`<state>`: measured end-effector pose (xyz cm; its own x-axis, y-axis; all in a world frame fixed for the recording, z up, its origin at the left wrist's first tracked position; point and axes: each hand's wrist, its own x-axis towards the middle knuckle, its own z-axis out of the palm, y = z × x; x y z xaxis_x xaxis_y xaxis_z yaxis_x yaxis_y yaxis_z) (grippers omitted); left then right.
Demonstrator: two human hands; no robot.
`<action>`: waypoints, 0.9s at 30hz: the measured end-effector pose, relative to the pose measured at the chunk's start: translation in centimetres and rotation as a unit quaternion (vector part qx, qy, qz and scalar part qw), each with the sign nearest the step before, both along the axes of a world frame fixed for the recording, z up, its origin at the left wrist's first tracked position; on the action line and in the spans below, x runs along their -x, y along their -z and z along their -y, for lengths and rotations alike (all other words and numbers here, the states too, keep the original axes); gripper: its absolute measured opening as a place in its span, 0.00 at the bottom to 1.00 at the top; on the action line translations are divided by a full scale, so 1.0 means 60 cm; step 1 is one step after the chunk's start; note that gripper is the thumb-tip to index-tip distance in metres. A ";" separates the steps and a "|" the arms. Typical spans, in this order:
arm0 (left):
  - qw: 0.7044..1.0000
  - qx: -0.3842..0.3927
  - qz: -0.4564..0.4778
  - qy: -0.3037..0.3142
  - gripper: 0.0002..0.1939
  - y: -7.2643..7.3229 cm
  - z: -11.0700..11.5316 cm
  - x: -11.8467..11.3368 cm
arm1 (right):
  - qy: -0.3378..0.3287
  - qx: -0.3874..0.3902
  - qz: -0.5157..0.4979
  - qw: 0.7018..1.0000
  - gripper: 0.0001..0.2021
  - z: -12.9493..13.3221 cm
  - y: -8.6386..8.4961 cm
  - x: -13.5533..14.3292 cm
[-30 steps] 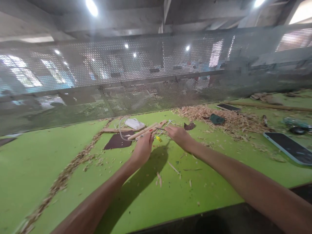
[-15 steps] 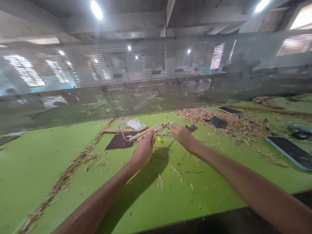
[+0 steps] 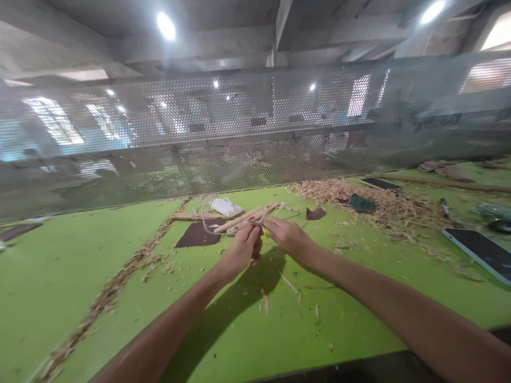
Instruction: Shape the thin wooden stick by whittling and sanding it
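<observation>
Near the middle of the table my left hand (image 3: 240, 249) is closed in a pinch, its thumb uppermost. My right hand (image 3: 290, 238) comes in from the right, and its closed fingertips almost touch the left ones. Something small and greyish lies between the two hands, too small and blurred to name. Just beyond them are pale wooden sticks (image 3: 239, 218), one with a red mark. A white cable (image 3: 205, 215) loops around these sticks. Beneath the fingertips a small yellow piece (image 3: 265, 232) shows. A dark brown sheet (image 3: 197, 234) lies flat to the left.
A white block-shaped object (image 3: 225, 207) rests behind the sticks. Wood shavings (image 3: 383, 207) pile up at the right, with a dark green scrap (image 3: 361, 202) on them. A phone (image 3: 481, 252) lies at the right. A perforated screen (image 3: 239, 143) borders the table's (image 3: 120, 229) back.
My right hand has moved left and towards me, from the cable to my left fingertips. My left hand has turned and closed into a pinch. The view has shifted slightly.
</observation>
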<state>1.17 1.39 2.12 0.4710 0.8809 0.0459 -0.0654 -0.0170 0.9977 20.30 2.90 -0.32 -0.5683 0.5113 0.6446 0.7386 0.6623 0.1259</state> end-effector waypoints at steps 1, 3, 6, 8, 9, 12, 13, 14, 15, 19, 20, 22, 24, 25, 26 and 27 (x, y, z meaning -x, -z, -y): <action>1.000 0.000 0.002 -0.004 0.16 -0.001 0.002 -0.003 | 0.011 -0.008 0.011 1.000 0.16 0.002 -0.003 0.000; 1.000 0.000 0.004 -0.024 0.16 -0.003 0.005 -0.009 | 0.033 -0.021 0.033 0.999 0.15 0.005 -0.009 0.000; 0.999 -0.004 -0.003 -0.044 0.16 -0.007 0.008 -0.014 | 0.047 -0.029 0.046 0.997 0.15 0.010 -0.015 0.002; 0.999 -0.009 -0.003 -0.044 0.16 -0.008 0.009 -0.015 | 0.048 -0.025 0.041 0.998 0.15 0.012 -0.017 0.005; 0.999 -0.011 -0.001 -0.042 0.16 -0.007 0.010 -0.015 | 0.046 -0.021 0.034 0.998 0.15 0.013 -0.018 0.006; 0.999 -0.021 0.011 -0.030 0.17 -0.002 0.011 -0.016 | 0.026 -0.001 -0.003 1.000 0.16 0.014 -0.020 0.008; 0.999 -0.025 0.016 -0.025 0.17 0.001 0.012 -0.017 | 0.017 0.007 -0.016 1.000 0.16 0.014 -0.021 0.008; 0.999 -0.029 0.018 -0.021 0.18 0.003 0.013 -0.018 | 0.009 0.013 -0.025 1.000 0.16 0.014 -0.022 0.007; 0.999 -0.034 0.018 -0.019 0.18 0.006 0.014 -0.019 | 0.003 0.018 -0.033 0.999 0.17 0.015 -0.024 0.007; 0.997 -0.071 0.000 -0.027 0.18 0.016 0.012 -0.018 | -0.003 0.023 -0.028 0.999 0.17 0.016 -0.027 0.007; 0.996 -0.085 -0.006 -0.031 0.18 0.019 0.010 -0.016 | -0.002 0.020 -0.024 1.000 0.17 0.016 -0.027 0.007; 0.993 -0.108 -0.024 -0.031 0.17 0.023 0.006 -0.013 | 0.003 0.008 -0.017 1.000 0.17 0.017 -0.027 0.008; 0.992 -0.117 -0.037 -0.029 0.17 0.024 0.003 -0.011 | 0.006 -0.002 -0.018 1.000 0.17 0.018 -0.027 0.008; 0.992 -0.117 -0.038 -0.029 0.17 0.024 0.003 -0.011 | 0.004 -0.004 -0.021 1.000 0.17 0.018 -0.027 0.008; 0.992 -0.115 -0.037 -0.029 0.17 0.024 0.004 -0.012 | -0.001 -0.004 -0.024 1.000 0.17 0.019 -0.027 0.008; 0.992 -0.116 -0.034 -0.029 0.17 0.023 0.005 -0.012 | -0.010 -0.002 -0.032 0.999 0.17 0.019 -0.026 0.007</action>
